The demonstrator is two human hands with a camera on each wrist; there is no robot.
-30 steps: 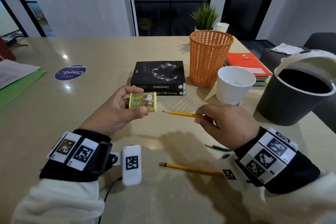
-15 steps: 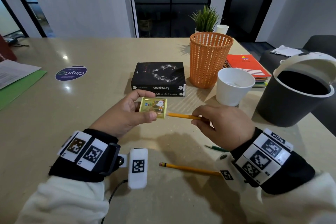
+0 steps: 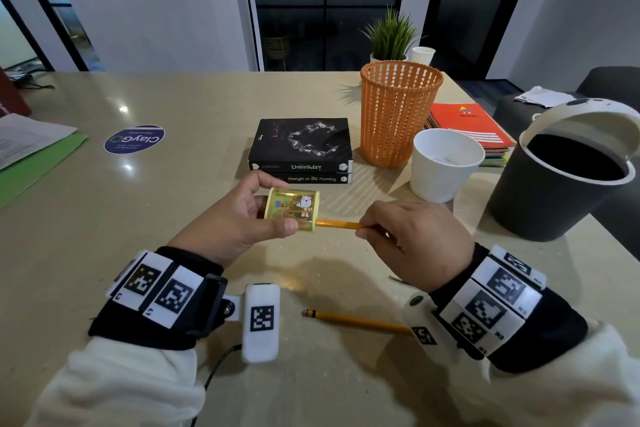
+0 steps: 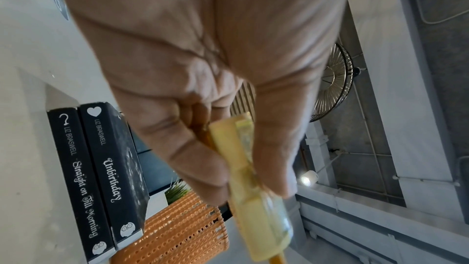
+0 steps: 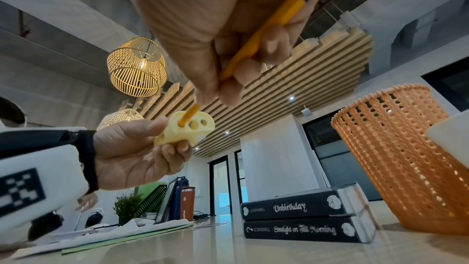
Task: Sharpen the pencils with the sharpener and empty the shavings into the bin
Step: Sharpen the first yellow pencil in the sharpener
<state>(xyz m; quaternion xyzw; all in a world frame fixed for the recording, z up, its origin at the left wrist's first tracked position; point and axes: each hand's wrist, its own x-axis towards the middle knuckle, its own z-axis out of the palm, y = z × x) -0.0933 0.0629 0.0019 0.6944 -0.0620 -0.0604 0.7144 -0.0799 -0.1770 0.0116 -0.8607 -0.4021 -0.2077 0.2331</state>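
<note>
A yellow see-through sharpener (image 3: pixel 292 209) with a cartoon bear label is held above the table by my left hand (image 3: pixel 242 218), thumb below and fingers on top. My right hand (image 3: pixel 412 239) pinches a yellow pencil (image 3: pixel 341 225) whose tip sits inside the sharpener's leftmost hole, as the right wrist view shows at the sharpener (image 5: pixel 187 127) and the pencil (image 5: pixel 264 29). In the left wrist view the sharpener (image 4: pixel 253 186) lies between thumb and fingers. A second yellow pencil (image 3: pixel 356 321) lies on the table near my right wrist. The dark grey bin (image 3: pixel 540 191) stands at the right with its lid tipped open.
Two stacked black books (image 3: pixel 301 149) lie just behind my hands. An orange mesh basket (image 3: pixel 398 114) and a white cup (image 3: pixel 445 165) stand behind right. Coloured notebooks (image 3: pixel 474 121), a potted plant (image 3: pixel 391 35), a blue round sticker (image 3: pixel 135 139) and papers (image 3: pixel 27 142) sit further out.
My hands have come together: the pencil tip, apart from the sharpener a second ago, has gone into its hole. The sharpener has turned label-up.
</note>
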